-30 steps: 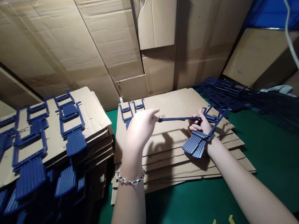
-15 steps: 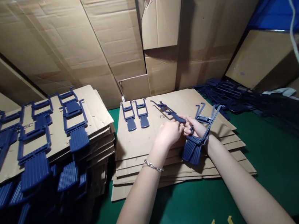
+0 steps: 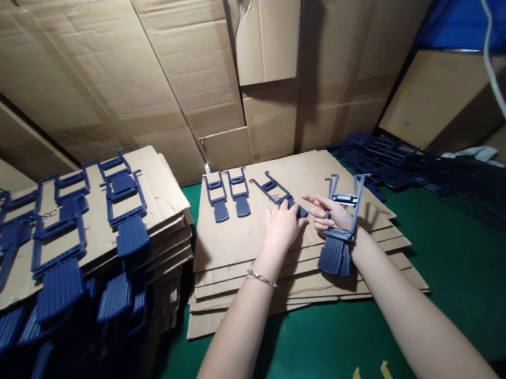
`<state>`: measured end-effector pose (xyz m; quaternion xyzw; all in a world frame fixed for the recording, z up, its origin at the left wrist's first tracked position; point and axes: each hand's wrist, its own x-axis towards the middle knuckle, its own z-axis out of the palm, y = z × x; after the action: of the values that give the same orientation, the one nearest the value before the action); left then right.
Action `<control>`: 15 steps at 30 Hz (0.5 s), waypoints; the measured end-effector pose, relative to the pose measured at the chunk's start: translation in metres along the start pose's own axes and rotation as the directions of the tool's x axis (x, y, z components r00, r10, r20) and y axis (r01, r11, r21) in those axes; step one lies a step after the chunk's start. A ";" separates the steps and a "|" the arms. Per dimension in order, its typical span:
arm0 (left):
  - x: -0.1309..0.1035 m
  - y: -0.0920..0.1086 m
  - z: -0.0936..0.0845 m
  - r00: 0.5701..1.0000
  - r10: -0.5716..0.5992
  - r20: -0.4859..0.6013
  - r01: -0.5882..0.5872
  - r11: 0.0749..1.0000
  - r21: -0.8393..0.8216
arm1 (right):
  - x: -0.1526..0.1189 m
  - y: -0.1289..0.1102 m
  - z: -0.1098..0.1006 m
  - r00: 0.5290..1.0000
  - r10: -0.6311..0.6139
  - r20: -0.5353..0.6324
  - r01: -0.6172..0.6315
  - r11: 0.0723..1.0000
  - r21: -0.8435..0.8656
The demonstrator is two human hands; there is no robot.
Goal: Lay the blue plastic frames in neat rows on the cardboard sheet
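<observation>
My left hand (image 3: 284,222) grips the ribbed end of a dark blue plastic frame (image 3: 286,189) that lies slanted on the cardboard, its two hooked prongs pointing away from me. A small bundle of the same plastic frames (image 3: 334,256) hangs on my right hand (image 3: 335,215), which is threaded through them; its thumb side is curled round a frame bar while the forefinger reaches out to the left. To the left, two more frames, one here (image 3: 221,211) and one here (image 3: 242,206), lie side by side on the stacked cardboard sheets (image 3: 236,241).
Another cardboard stack (image 3: 161,183) at left carries several larger-looking blue frames (image 3: 59,293), some overhanging its front edge. A heap of blue frames (image 3: 398,161) lies on the green table (image 3: 461,286) at right. Cardboard boxes (image 3: 189,61) wall the back; a white cable (image 3: 492,58) hangs at right.
My left hand has moved left, away from my right hand, bringing one frame down onto the cardboard. My right hand has shifted slightly with the bundle, and its fingers have opened out somewhat.
</observation>
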<state>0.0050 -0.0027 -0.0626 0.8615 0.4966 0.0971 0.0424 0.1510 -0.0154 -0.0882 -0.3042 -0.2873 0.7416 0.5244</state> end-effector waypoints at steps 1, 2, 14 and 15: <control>0.001 -0.001 0.003 1.000 0.001 -0.018 -0.001 1.000 0.007 | 0.001 -0.001 -0.001 1.000 -0.013 -0.011 0.013 1.000 0.020; 0.002 -0.002 0.005 0.999 0.003 -0.032 -0.003 1.000 0.013 | 0.001 -0.002 -0.001 1.000 -0.023 -0.017 0.023 0.999 0.029; 0.010 -0.037 0.009 0.996 -0.064 -0.063 0.065 0.998 0.017 | -0.001 -0.001 0.008 0.991 -0.012 -0.134 0.018 0.999 0.049; 0.010 -0.040 0.010 0.996 -0.071 -0.062 0.071 0.997 0.013 | -0.001 -0.001 0.008 0.991 -0.006 -0.137 0.012 0.999 0.044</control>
<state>-0.0218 0.0267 -0.0774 0.8402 0.5288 0.1182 0.0238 0.1459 -0.0167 -0.0817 -0.3412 -0.2351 0.7228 0.5530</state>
